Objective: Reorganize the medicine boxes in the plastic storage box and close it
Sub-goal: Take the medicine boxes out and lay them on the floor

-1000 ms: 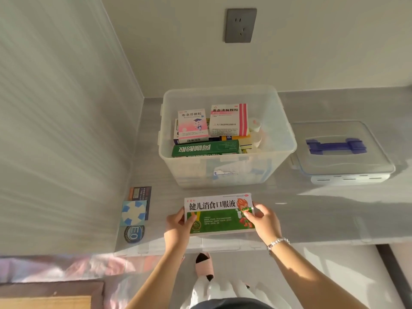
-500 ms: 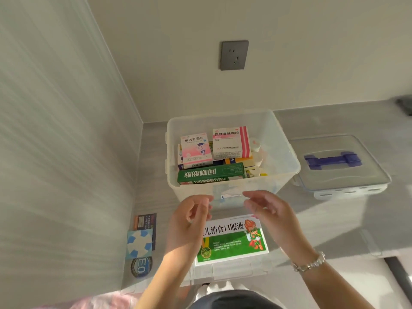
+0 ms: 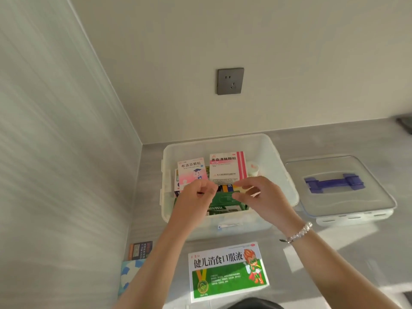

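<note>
storage box (image 3: 287, 192) open-topped, right end free

Single head-worn, wide-angle view, looking forward and steeply down from above a grey countertop (image 3: 334, 259) set into a wall corner. The lens faces the back wall, where a grey wall socket (image 3: 230, 81) sits high in frame; the side wall runs down the left edge. The open plastic storage box (image 3: 281, 175) lies mid-frame at arm's reach, the person's forearms entering from the bottom edge. Straight edges bow toward the margins. No second view is available for overlap.

Sunlit grey counter (image 3: 334, 264), wall socket (image 3: 230, 81)
</note>
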A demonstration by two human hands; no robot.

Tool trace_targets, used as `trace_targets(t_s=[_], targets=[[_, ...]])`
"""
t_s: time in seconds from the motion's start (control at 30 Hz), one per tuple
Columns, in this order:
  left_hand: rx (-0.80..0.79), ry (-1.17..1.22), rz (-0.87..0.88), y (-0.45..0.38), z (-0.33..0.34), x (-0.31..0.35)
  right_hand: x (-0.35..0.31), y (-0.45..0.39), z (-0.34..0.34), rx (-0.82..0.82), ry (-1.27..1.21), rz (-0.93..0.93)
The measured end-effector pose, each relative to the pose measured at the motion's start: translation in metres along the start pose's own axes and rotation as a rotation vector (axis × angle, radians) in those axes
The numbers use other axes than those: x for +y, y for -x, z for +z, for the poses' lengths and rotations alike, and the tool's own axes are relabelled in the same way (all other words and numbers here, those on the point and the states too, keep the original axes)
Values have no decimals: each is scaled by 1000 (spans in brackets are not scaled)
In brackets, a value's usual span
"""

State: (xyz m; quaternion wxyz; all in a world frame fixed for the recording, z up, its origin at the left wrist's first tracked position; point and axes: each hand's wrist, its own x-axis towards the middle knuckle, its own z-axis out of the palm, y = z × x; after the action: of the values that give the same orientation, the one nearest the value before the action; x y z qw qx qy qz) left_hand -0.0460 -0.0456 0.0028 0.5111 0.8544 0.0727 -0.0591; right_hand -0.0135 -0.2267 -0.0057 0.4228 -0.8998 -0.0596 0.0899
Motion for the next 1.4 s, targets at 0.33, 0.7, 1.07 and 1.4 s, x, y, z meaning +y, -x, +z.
trace_targets(t_s=[0.33,0.7,1.07,1.4], targets=[[36,135,-225,-19,-3,-16,16,-55,12,-404,336,3],[203,-24,-47,-2,-14,-13,3,-30,-46,-147,104,-83],[325,399,-60,64,-36,16,-15,42,-75,-61,-415,4],[349,350,-443,117,14,-85,58,86,5,-100,-388,276]])
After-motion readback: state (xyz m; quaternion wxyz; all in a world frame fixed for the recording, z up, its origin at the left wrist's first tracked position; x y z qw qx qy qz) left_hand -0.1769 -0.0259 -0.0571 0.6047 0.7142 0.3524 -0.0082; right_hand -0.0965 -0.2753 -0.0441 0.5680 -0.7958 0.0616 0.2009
